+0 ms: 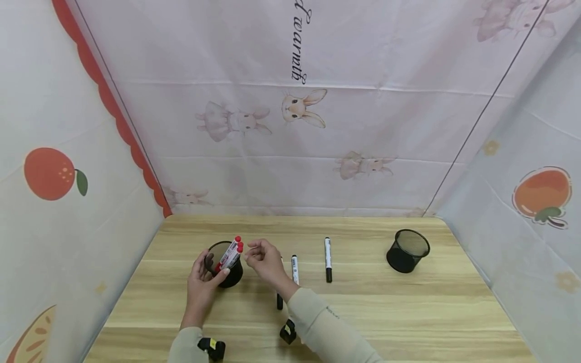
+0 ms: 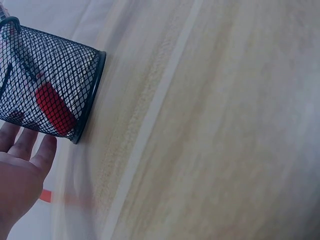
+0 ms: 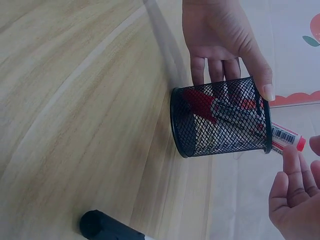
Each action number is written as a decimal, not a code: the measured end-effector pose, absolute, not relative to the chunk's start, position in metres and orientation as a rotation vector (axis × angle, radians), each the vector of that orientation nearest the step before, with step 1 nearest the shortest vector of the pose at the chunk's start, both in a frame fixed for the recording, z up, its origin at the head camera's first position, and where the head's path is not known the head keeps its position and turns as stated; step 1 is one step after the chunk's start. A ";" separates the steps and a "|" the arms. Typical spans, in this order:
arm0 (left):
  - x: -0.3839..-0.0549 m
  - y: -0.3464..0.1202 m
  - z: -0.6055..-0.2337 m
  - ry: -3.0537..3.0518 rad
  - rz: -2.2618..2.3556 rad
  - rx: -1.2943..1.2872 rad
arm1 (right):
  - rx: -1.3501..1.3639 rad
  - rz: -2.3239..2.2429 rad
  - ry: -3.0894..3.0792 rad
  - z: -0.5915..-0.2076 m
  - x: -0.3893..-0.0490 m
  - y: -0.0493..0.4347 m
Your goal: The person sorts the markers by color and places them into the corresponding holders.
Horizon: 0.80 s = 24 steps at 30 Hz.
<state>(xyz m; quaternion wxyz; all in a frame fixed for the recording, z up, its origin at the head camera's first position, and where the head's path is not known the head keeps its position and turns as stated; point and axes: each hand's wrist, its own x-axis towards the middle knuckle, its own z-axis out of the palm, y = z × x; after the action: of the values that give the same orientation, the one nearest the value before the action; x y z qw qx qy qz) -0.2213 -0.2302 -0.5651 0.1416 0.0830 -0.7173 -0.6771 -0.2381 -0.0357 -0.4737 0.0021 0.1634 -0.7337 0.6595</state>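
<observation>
My left hand [image 1: 200,290] holds a black mesh pen cup [image 1: 234,277] on the left of the table, with the thumb at the rim and the other fingers along its far side. Several red-capped whiteboard markers [image 1: 231,254] lean in this cup, their tops sticking out over the rim. In the left wrist view, a marker's red end [image 2: 54,110] shows through the mesh near the base. Just right of the marker tops is my right hand [image 1: 269,266], fingers loosely bent and holding nothing. The right wrist view has its fingertips close by a marker's end [image 3: 286,136].
Three black markers lie right of the cup: one [image 1: 279,301] partly under my right forearm, another [image 1: 295,267] beside it, a third [image 1: 328,258] farther right. A second black mesh cup [image 1: 405,254] stands at the table's right. Printed cloth walls [image 1: 254,186] enclose the table.
</observation>
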 end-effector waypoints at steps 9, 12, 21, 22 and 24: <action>-0.220 -0.231 -0.564 -2.072 -1.946 0.232 | 0.513 2.078 -2.307 -0.462 -0.229 -0.033; -0.220 -0.231 -0.564 -2.061 -1.955 0.227 | 0.513 2.085 -2.300 -0.461 -0.230 -0.032; -0.218 -0.231 -0.559 -2.099 -1.980 0.209 | 0.736 1.777 -2.478 -0.494 -0.243 -0.027; -0.217 -0.231 -0.558 -2.110 -1.979 0.205 | 0.792 1.696 -2.508 -0.493 -0.241 -0.025; -0.216 -0.232 -0.557 -2.131 -1.971 0.210 | 0.871 1.588 -2.545 -0.491 -0.239 -0.022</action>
<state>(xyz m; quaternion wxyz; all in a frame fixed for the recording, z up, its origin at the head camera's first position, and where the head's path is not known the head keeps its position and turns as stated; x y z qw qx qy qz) -0.2164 -0.2325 -0.5565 0.1152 0.0715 -0.7274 -0.6727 -0.2386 -0.0220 -0.4905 0.0088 0.2788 -0.8147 0.5083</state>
